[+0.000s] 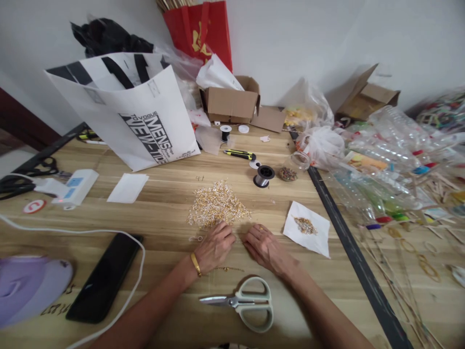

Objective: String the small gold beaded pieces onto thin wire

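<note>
My left hand point(217, 246), with a gold bracelet point(196, 265) at its wrist, rests on the table with its fingers curled together. Facing it, my right hand point(262, 245) is likewise closed, knuckles up. A faint thin strand seems to run between the fingertips; what they grip is too small to make out. Just beyond my hands lies a heap of small gold and silver beads or metal bits point(218, 204). Nearer to me a short gold chain point(229, 269) lies on the wood. Below it are scissors point(238, 301) with pale handles, blades pointing left.
Right of my hands is a white paper point(292, 232) bearing a small gold pile. Beyond stand a wire spool point(263, 176), a bead dish point(288, 174) and a yellow cutter point(240, 154). At left are a phone point(105, 276), white cable and paper bag point(127, 116); plastic bottles point(385, 155) crowd the right.
</note>
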The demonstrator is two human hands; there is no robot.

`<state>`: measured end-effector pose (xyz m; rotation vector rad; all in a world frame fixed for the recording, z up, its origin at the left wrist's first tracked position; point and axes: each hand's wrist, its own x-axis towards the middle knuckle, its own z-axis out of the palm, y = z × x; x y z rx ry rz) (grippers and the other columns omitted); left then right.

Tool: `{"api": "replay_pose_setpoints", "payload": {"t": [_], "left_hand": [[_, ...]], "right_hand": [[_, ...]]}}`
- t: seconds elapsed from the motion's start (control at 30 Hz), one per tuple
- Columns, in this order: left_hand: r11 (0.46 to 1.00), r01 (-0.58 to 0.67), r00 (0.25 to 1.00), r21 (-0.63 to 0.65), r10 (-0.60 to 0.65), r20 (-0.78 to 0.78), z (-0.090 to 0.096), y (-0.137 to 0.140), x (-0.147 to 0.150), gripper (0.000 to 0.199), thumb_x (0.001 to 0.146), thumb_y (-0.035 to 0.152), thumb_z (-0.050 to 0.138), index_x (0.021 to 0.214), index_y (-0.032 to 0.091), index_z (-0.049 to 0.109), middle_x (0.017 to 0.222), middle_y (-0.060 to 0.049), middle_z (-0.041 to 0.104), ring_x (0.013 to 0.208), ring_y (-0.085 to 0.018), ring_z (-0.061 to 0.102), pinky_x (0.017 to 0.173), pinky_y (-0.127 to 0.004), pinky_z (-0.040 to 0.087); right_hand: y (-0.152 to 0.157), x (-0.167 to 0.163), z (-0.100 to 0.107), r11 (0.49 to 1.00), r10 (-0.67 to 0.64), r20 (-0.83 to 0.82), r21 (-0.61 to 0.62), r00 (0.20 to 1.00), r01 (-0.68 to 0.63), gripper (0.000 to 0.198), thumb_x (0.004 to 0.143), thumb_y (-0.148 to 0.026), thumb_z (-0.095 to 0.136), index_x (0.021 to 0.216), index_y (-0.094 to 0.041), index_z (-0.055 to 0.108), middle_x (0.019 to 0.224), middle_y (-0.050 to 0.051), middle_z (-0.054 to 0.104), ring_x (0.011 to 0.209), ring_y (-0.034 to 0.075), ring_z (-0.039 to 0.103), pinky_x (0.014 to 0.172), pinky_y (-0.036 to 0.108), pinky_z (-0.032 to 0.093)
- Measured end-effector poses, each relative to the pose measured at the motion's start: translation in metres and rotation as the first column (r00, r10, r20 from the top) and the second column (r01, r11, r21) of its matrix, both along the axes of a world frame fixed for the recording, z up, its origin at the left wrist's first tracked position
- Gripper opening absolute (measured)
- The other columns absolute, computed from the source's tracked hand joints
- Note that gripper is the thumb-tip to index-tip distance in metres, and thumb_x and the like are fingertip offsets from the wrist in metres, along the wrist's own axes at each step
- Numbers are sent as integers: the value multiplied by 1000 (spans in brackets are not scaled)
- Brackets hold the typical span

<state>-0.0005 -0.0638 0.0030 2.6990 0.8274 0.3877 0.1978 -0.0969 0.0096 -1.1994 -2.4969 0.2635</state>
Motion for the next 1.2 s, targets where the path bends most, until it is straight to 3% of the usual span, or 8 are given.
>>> {"api": "replay_pose_setpoints", "payload": {"t": [0.2,0.4,0.53,0.7,0.93,1.2], "left_hand": [[1000,0,1000,12,1,-16,-2,0,0,18,89,14,44,76,13,57,83,-5,53,89,-19,44,81,-32,44],[1000,9,1000,26,-9,-5,-2,0,-1,20,90,15,43,76,14,57,83,-5,53,89,-19,44,79,-32,43],[1000,4,1000,29,-5,5,-3,0,-1,20,90,16,43,76,14,57,83,-5,53,88,-19,44,78,-32,43],[1000,-2,1000,25,1,20,-3,-1,-1,19,90,17,45,76,15,57,82,-5,53,88,-19,45,78,-32,43],[1000,-13,999,15,12,41,1,0,-1,20,90,17,43,76,15,58,82,-5,54,87,-18,46,78,-32,43],[1000,-19,999,15,18,38,1,1,-4,22,91,18,42,78,15,58,81,-5,54,87,-18,46,77,-32,43]], "right_hand": [[-1,1,4,1000,-3,13,-19,1000,3,12,90,-16,46,83,-17,56,80,5,60,80,18,55,78,33,43],[-1,4,17,996,-37,153,-75,987,49,9,89,-22,51,83,-17,56,82,4,60,77,18,57,73,29,41],[13,14,29,978,-171,342,-51,924,200,13,90,-17,48,81,-16,57,81,5,60,70,16,57,65,26,37],[58,38,28,952,-281,514,43,810,303,17,91,-13,41,88,-14,58,90,10,60,74,17,57,63,26,34],[111,49,22,983,-149,603,3,784,185,21,89,-8,41,88,-11,61,91,12,62,77,19,57,65,28,35],[118,43,21,994,-54,602,-45,796,101,24,88,-4,40,79,-10,62,85,13,63,77,19,57,65,28,36]]}}
